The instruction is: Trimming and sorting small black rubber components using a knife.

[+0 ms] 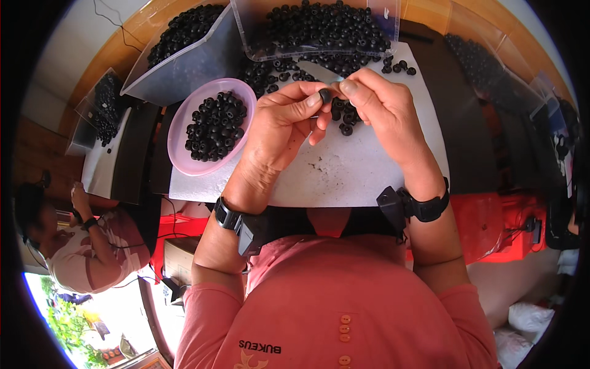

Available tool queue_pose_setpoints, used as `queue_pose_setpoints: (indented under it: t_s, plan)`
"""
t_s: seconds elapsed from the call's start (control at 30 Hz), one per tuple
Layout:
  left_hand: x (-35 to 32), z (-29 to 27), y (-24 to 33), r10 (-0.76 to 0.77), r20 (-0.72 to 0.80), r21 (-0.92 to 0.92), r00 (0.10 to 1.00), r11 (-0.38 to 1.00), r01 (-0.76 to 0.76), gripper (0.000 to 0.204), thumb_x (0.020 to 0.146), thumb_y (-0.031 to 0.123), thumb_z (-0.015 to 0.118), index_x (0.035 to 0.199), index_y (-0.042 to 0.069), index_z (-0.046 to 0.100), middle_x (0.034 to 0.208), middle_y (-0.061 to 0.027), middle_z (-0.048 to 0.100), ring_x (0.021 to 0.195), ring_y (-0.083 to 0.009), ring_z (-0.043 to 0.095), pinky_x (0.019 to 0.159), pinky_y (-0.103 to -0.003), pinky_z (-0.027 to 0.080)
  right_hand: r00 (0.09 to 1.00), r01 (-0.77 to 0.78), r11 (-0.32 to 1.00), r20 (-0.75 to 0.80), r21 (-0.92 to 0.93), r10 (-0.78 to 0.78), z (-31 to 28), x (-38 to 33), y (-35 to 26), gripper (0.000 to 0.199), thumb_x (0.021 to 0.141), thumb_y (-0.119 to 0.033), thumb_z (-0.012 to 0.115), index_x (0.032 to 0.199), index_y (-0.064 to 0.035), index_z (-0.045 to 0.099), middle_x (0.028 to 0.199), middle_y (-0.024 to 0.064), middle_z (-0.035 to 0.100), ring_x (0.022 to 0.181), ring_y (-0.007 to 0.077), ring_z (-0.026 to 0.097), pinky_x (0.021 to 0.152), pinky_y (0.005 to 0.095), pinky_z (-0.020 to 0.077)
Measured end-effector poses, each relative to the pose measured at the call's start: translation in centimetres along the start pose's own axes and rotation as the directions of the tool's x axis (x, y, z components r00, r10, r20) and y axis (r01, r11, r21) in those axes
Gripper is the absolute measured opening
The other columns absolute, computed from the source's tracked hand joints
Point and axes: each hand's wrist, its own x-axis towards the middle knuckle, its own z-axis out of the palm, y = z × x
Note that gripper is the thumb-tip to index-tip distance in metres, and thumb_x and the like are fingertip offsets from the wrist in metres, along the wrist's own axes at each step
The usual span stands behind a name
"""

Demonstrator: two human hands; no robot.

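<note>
My left hand (279, 123) pinches a small round black rubber-looking piece (325, 96) between thumb and forefinger, over the white board (369, 166). Close beside it, my right hand (387, 111) is closed on a knife, whose grey blade (315, 71) points up and to the left. The knife's handle is hidden in the fingers. A pink oval bowl (178, 138) at the left holds a heap of similar black pieces (215, 126), some showing a hole. More loose black pieces (347, 117) lie on the board behind and below my hands.
Behind the board stand a clear plastic bin (258, 54) and a greyish bin (178, 77), both filled with black pieces. Dark crumbs (319, 166) speckle the board. Another person (92, 246) sits at the far left beside another board. Red plastic (485, 221) shows below right.
</note>
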Motion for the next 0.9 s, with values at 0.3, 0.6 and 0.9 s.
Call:
queue_pose_setpoints:
  t_s: [0.3, 0.6, 0.9]
  plan:
    - [-0.31, 0.0, -0.11, -0.019, -0.014, 0.04, 1.0, 0.999, 0.02, 0.013, 0.098, 0.007, 0.058, 0.106, -0.003, 0.063, 0.084, -0.0125, 0.065, 0.068, -0.0177, 0.06, 0.052, -0.028, 0.044, 0.997, -0.058, 0.991, 0.052, -0.117, 0.065, -0.02, 0.08, 0.29, 0.034, 0.097, -0.031, 0.06, 0.077, -0.0033, 0.063, 0.051, 0.0057, 0.046, 0.048, 0.0144, 0.043, 0.048, 0.0322, 0.0354]
    - [-0.29, -0.05, -0.11, -0.059, -0.021, 0.02, 0.998, 0.998, 0.059, 0.013, 0.098, 0.006, 0.057, 0.104, -0.004, 0.061, 0.081, -0.0117, 0.062, 0.065, -0.016, 0.057, 0.047, -0.026, 0.042, 0.999, -0.008, 0.986, 0.041, -0.169, 0.015, 0.12, 0.06, 0.6, 0.034, 0.097, -0.031, 0.061, 0.077, -0.0041, 0.064, 0.05, 0.0059, 0.049, 0.046, 0.0159, 0.046, 0.048, 0.0325, 0.0377]
    - [-0.15, -0.45, -0.16, -0.07, -0.017, -0.006, 0.997, 0.998, 0.07, 0.012, 0.098, 0.005, 0.057, 0.102, -0.006, 0.06, 0.08, -0.0126, 0.061, 0.063, -0.0161, 0.055, 0.044, -0.026, 0.041, 0.998, 0.001, 0.985, 0.064, -0.173, 0.01, 0.25, 0.16, 0.49, 0.032, 0.097, -0.031, 0.061, 0.079, -0.0051, 0.066, 0.049, 0.0057, 0.05, 0.045, 0.0163, 0.049, 0.047, 0.0322, 0.038]
